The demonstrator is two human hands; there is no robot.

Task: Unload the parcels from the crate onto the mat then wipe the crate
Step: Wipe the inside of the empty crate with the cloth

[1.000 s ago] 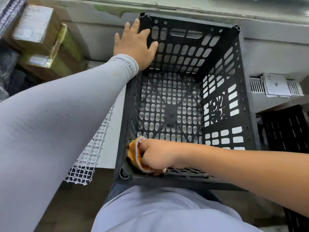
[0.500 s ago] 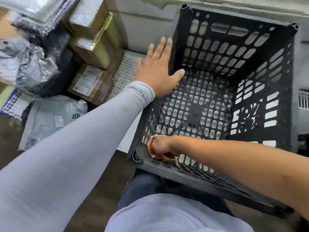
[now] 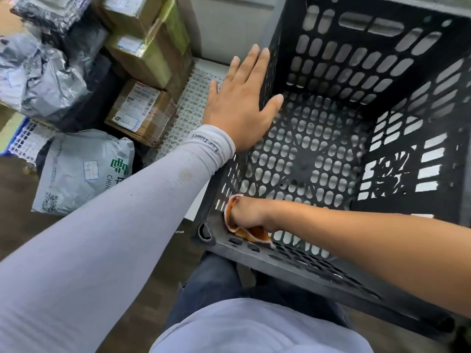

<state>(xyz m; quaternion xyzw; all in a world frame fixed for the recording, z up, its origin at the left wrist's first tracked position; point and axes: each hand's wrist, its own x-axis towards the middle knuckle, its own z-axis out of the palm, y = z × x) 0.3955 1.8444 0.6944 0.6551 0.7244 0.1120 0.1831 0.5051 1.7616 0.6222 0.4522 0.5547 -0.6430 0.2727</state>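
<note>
**Student:** From where does your single head view look?

**Instructor:** You see it from your own head, facing forward and steeply down over your torso. It sits close: your sleeved left arm fills the lower left, and the black crate [image 3: 331, 154] occupies the right half, its interior open to the lens.

**Student:** And the edges?

**Instructor:** Wide-angle bending shows there. The parcels [image 3: 142, 110] lie at upper left. No second view shares this scene.
</note>
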